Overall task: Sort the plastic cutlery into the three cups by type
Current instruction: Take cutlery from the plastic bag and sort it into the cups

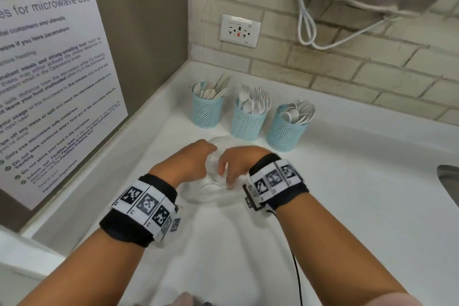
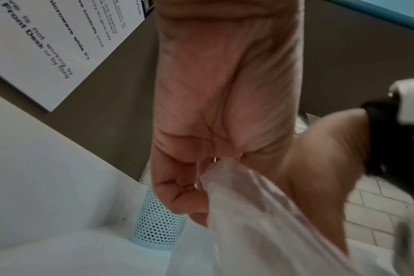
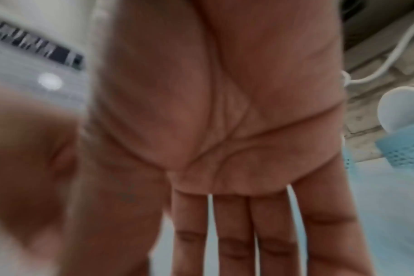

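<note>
Three blue mesh cups stand in a row on the white counter [image 1: 360, 194]. The left cup [image 1: 208, 110] holds mostly knives, the middle cup [image 1: 247, 120] mostly forks with a spoon among them, and the right cup [image 1: 285, 130] spoons. In front of them lies a clear plastic bag [image 1: 211, 191]. My left hand [image 1: 198, 159] pinches the bag's edge; the left wrist view shows the film [image 2: 260, 224] gathered in my left hand's [image 2: 213, 112] curled fingers. My right hand [image 1: 232, 169] reaches down at the bag with straight fingers [image 3: 229, 233] and nothing in it. What the bag contains is hidden.
A wall with a microwave-rules poster [image 1: 49, 69] closes off the left. The tiled back wall carries a power outlet [image 1: 239, 30] and a looped white cable [image 1: 308, 25]. A metal sink edge [image 1: 449, 181] shows at the far right.
</note>
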Action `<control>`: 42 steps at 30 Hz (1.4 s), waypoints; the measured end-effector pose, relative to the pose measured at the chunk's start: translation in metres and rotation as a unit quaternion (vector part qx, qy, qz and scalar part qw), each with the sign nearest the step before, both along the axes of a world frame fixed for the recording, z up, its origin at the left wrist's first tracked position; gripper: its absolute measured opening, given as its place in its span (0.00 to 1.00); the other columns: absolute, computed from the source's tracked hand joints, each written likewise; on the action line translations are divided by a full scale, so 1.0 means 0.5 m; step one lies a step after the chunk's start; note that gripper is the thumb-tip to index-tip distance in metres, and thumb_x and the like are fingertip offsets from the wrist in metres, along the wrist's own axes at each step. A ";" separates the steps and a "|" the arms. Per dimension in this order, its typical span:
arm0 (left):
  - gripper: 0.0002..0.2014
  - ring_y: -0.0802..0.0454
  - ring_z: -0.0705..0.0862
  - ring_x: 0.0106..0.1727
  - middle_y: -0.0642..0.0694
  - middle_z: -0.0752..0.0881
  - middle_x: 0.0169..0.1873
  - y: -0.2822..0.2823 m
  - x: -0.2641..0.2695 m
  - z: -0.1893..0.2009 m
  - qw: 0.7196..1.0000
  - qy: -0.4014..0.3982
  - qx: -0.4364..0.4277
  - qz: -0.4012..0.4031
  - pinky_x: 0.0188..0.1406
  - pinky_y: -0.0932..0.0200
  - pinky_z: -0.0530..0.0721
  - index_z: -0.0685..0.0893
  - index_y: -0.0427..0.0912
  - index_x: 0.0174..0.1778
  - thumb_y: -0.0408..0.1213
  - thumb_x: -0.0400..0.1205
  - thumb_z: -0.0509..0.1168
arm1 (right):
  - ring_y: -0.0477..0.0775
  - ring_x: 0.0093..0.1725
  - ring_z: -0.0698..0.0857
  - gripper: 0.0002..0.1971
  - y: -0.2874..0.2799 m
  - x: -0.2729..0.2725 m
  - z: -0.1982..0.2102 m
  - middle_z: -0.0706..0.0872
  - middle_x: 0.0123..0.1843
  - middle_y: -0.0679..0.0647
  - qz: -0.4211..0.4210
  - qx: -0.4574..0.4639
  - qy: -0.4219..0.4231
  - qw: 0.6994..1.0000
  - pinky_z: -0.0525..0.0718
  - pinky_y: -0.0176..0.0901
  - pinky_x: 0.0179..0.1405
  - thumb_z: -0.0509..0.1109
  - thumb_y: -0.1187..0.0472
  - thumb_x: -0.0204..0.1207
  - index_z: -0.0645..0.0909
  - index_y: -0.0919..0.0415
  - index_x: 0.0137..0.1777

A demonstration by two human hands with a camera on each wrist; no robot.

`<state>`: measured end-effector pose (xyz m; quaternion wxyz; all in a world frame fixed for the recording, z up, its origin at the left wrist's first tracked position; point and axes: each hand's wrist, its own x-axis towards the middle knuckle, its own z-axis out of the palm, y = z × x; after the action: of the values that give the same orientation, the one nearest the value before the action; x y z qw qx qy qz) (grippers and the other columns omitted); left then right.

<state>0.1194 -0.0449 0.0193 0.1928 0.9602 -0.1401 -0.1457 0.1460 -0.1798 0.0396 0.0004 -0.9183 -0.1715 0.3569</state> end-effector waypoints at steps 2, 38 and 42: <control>0.31 0.48 0.71 0.73 0.45 0.68 0.74 0.000 -0.004 0.001 1.000 -0.007 0.001 -0.004 0.65 0.65 0.68 0.63 0.44 0.80 0.25 0.80 0.61 | 0.56 0.55 0.81 0.27 -0.004 -0.011 -0.041 0.82 0.62 0.58 0.021 -0.028 -0.008 0.999 0.79 0.45 0.50 0.75 0.61 0.70 0.74 0.63 0.69; 0.29 0.48 0.70 0.72 0.46 0.76 0.67 -0.017 0.011 0.054 0.946 -0.065 -0.277 0.158 0.66 0.57 0.72 0.73 0.46 0.72 0.48 0.75 0.72 | 0.34 0.36 0.81 0.10 -0.129 -0.004 0.050 0.91 0.40 0.47 -0.173 0.459 -0.050 0.870 0.76 0.28 0.44 0.69 0.64 0.78 0.87 0.68 0.53; 0.16 0.54 0.83 0.61 0.49 0.86 0.56 -0.040 0.014 0.070 0.889 0.084 -0.439 0.103 0.64 0.58 0.78 0.78 0.53 0.66 0.46 0.81 0.65 | 0.58 0.53 0.88 0.17 -0.120 0.009 0.066 0.88 0.55 0.66 -0.251 0.575 -0.059 0.777 0.84 0.50 0.60 0.67 0.60 0.80 0.81 0.75 0.59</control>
<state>0.1266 -0.0647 0.0542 0.6193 0.7710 -0.0735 -0.1291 0.1508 -0.2401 0.0727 0.6077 -0.7769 -0.1083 0.1245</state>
